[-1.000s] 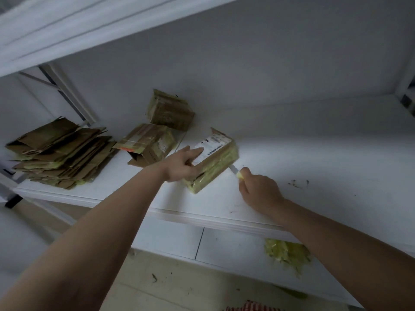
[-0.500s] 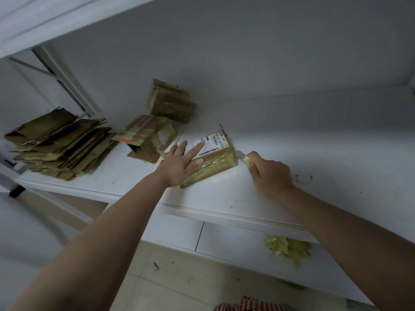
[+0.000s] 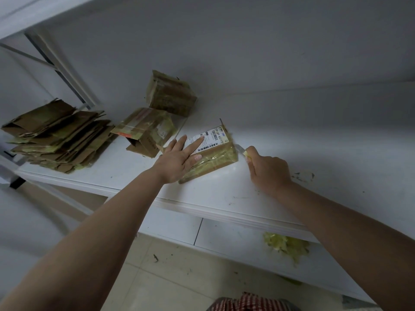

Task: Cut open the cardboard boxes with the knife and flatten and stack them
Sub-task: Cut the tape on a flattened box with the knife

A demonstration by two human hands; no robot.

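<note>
A small taped cardboard box [image 3: 215,161] with a white shipping label lies on the white shelf [image 3: 224,198]. My left hand [image 3: 179,158] presses flat on its top with straight fingers. My right hand [image 3: 267,169] grips a knife [image 3: 242,151] with a yellow handle, its blade at the box's right end. Two more boxes, a taped one [image 3: 146,131] and a brown one [image 3: 170,95], stand behind to the left. A stack of flattened boxes [image 3: 56,138] lies at the shelf's far left.
A shelf board runs overhead at the top left, with a slanted metal brace [image 3: 60,63] behind the stack. Torn yellow tape scraps [image 3: 287,245] lie on the lower shelf. Small scraps [image 3: 303,176] sit right of my right hand. Tiled floor lies below.
The box has gone from tilted on edge to lying flat under my left hand. My right hand with the knife has shifted right along the box's end.
</note>
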